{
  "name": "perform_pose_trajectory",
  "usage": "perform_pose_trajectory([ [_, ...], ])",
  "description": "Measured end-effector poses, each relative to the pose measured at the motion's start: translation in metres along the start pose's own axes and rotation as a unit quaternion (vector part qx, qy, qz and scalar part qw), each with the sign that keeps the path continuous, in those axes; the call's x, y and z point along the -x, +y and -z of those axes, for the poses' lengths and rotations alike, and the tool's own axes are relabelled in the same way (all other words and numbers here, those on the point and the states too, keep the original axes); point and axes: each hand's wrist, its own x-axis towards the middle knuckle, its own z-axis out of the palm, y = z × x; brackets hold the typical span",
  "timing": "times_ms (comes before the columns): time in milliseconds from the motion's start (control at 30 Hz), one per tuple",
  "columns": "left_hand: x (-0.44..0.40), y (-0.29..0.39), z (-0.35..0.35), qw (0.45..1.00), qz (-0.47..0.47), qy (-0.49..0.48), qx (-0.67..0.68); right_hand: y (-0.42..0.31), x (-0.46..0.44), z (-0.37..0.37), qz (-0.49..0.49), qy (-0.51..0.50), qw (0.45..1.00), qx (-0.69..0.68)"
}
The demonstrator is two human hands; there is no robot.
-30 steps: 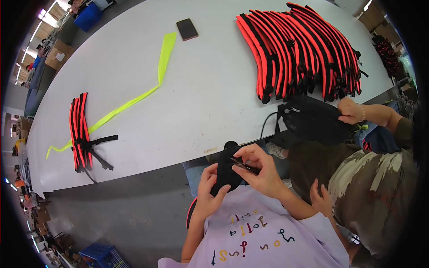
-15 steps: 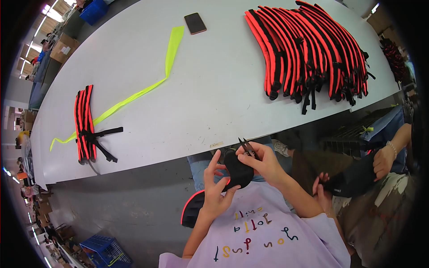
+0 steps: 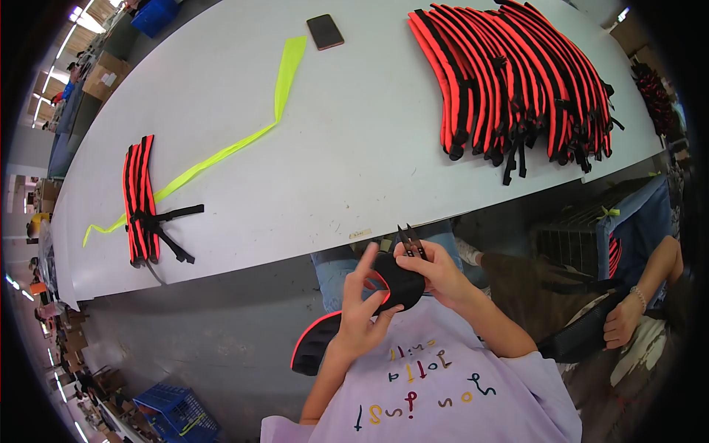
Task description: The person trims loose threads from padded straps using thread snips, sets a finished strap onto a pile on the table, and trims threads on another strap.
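In front of my lap is a black padded strap with neon orange-red edging (image 3: 402, 277), curled between both hands. My left hand (image 3: 362, 310) grips its near part, with the index finger pointing up. The strap's other end hangs out left of my left forearm. My right hand (image 3: 441, 275) is closed on black thread snips (image 3: 410, 242), blades pointing up toward the table edge. Its fingers also touch the strap's right side. Part of the strap is hidden by my fingers.
On the white table (image 3: 317, 177) lie a big pile of orange-and-black straps (image 3: 517, 88), a smaller bundle (image 3: 139, 199), a yellow-green ribbon (image 3: 229, 151) and a phone (image 3: 326, 32). A co-worker's hand (image 3: 624, 321) is at the right. A blue crate (image 3: 176, 415) stands on the floor.
The strap has turned in my hands, showing more of its orange edge by my left fingers. The co-worker's visible hand has moved down and left, and their dark item has shifted.
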Motion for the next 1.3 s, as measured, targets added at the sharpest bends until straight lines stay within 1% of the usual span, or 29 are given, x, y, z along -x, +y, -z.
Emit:
perform_pose_trajectory([
  [100, -0.003, 0.0, 0.002, 0.999, -0.004, 0.006, 0.045, 0.001, 0.0, -0.002, 0.025, 0.008, 0.999, 0.041],
  [167, 0.0, -0.005, 0.0, 0.998, 0.034, -0.002, 0.06, -0.001, -0.003, -0.001, 0.054, 0.024, 0.994, 0.088],
  [200, 0.002, -0.008, 0.0, 0.996, 0.053, -0.005, 0.068, -0.002, -0.002, -0.002, 0.12, 0.047, 0.976, 0.176],
  [233, 0.005, -0.01, 0.0, 0.996, 0.054, 0.005, 0.067, -0.001, 0.001, 0.0, 0.182, 0.069, 0.945, 0.261],
  [267, 0.007, -0.01, 0.0, 0.996, 0.055, 0.016, 0.067, -0.002, 0.005, 0.0, 0.243, 0.09, 0.902, 0.344],
  [367, 0.008, -0.013, -0.003, 0.996, 0.052, 0.053, 0.048, -0.019, 0.023, 0.003, 0.261, 0.097, 0.867, 0.413],
  [400, 0.008, -0.013, -0.004, 0.996, 0.048, 0.065, 0.043, -0.019, 0.024, 0.008, 0.309, 0.086, 0.823, 0.468],
  [600, 0.006, -0.008, -0.001, 0.996, 0.055, 0.067, 0.019, -0.029, 0.036, 0.003, 0.313, 0.053, 0.776, 0.545],
  [700, 0.008, -0.008, 0.002, 0.997, 0.051, 0.049, -0.007, -0.029, 0.035, 0.0, 0.299, 0.054, 0.771, 0.56],
  [800, 0.007, -0.009, 0.005, 0.998, 0.043, 0.042, -0.017, -0.027, 0.031, 0.004, 0.344, 0.034, 0.75, 0.564],
  [933, 0.008, -0.009, 0.003, 0.998, 0.027, 0.057, -0.007, -0.032, 0.033, 0.001, 0.338, 0.021, 0.753, 0.564],
  [1000, 0.007, -0.007, 0.003, 0.997, 0.038, 0.059, 0.01, -0.032, 0.033, 0.0, 0.333, 0.02, 0.76, 0.558],
  [1100, 0.006, -0.01, 0.003, 0.996, 0.047, 0.067, 0.038, -0.026, 0.025, 0.009, 0.308, 0.042, 0.848, 0.43],
  [1133, 0.008, -0.011, 0.002, 0.995, 0.047, 0.07, 0.05, -0.025, 0.027, 0.015, 0.215, 0.065, 0.89, 0.398],
  [1233, 0.006, -0.009, -0.001, 0.995, 0.056, 0.053, 0.059, -0.015, 0.014, 0.016, 0.269, 0.076, 0.919, 0.277],
  [1267, 0.005, -0.008, -0.002, 0.996, 0.051, 0.053, 0.056, -0.013, 0.013, 0.02, 0.245, 0.065, 0.908, 0.334],
  [1300, 0.004, -0.007, -0.003, 0.996, 0.046, 0.054, 0.053, -0.013, 0.014, 0.016, 0.203, 0.051, 0.931, 0.3],
])
